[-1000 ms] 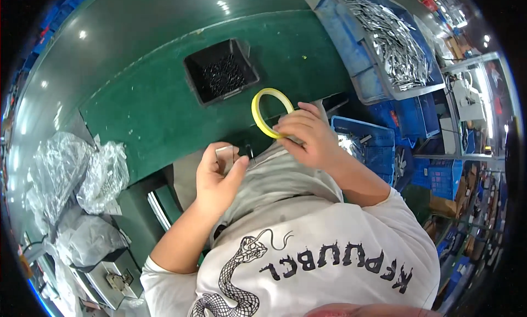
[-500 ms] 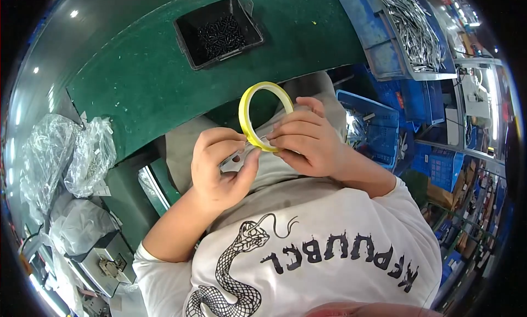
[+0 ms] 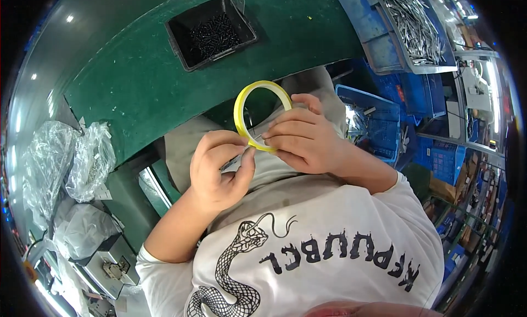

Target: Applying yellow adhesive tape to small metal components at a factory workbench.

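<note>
The hands have drawn together, the yellow tape roll between them.

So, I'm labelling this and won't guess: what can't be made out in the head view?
In the head view:
Small piece: mostly covered by the left fingers.
Tape roll, lower right: behind the right fingers.
Black bits: too small to identify.
Blue bin: cut off by the upper edge.

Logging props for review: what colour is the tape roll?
The tape roll is yellow outside and whitish inside, seen best in the head view.
</note>
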A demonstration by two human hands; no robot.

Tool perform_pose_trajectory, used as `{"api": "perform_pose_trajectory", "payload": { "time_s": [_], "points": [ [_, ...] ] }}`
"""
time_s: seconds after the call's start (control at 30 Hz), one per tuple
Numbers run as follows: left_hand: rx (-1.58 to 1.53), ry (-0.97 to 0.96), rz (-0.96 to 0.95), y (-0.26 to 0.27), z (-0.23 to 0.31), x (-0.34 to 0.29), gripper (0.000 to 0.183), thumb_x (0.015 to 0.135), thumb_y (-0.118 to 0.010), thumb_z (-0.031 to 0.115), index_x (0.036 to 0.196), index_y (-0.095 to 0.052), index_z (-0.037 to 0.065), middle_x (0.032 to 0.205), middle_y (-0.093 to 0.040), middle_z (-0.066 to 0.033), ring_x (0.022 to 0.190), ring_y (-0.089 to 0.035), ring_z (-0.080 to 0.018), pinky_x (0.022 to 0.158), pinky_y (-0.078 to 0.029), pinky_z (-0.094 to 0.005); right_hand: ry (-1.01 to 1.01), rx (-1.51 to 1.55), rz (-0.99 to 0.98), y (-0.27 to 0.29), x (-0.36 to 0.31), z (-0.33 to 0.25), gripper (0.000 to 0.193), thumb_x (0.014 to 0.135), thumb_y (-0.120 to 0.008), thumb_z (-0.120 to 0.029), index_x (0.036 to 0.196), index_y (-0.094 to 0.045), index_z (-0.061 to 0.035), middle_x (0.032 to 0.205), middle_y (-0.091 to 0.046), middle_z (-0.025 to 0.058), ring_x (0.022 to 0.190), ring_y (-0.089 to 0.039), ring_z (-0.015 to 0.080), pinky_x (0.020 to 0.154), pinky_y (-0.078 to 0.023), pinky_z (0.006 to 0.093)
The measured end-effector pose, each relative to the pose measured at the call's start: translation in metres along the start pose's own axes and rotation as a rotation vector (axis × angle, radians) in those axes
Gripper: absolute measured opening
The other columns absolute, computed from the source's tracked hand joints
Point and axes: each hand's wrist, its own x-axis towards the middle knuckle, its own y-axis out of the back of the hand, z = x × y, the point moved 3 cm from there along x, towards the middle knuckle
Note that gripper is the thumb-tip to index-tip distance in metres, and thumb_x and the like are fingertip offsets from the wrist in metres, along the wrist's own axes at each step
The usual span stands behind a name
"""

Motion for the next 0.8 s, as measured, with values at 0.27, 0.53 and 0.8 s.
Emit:
{"api": "perform_pose_trajectory", "payload": {
  "time_s": [0.27,0.53,0.8],
  "points": [
    [-0.012,0.013,-0.024,-0.0005,-0.0004,-0.0005,0.043,0.070,-0.074,-0.013,0.103,-0.052,0.003,0.089,-0.063,-0.0159,0.073,-0.064,-0.0269,0.061,-0.051,-0.0328,-0.010,-0.017,-0.004,0.0020,-0.0007,-0.0006,0.022,0.078,-0.076,-0.016,0.099,-0.071,-0.0134,0.102,-0.069,-0.0047,0.100,-0.064,0.0147,0.104,-0.036,0.0493],
    [-0.019,0.002,-0.006,0.0011,-0.0011,-0.0009,0.042,0.071,-0.073,-0.013,0.103,-0.051,0.004,0.089,-0.063,-0.0153,0.072,-0.064,-0.0260,0.061,-0.051,-0.0321,-0.006,0.030,0.020,0.0007,-0.0033,0.0009,0.022,0.077,-0.073,-0.011,0.098,-0.068,-0.0111,0.107,-0.069,-0.0027,0.099,-0.065,0.0176,0.101,-0.036,0.0512],
    [0.041,0.016,0.000,0.0023,-0.0021,0.0000,0.041,0.071,-0.074,-0.012,0.102,-0.052,0.003,0.089,-0.064,-0.0156,0.073,-0.064,-0.0258,0.060,-0.051,-0.0319,-0.005,0.006,0.010,0.0007,-0.0047,0.0012,0.023,0.078,-0.073,-0.013,0.101,-0.068,-0.0117,0.109,-0.069,-0.0035,0.101,-0.064,0.0169,0.101,-0.036,0.0519]
  ]
}}
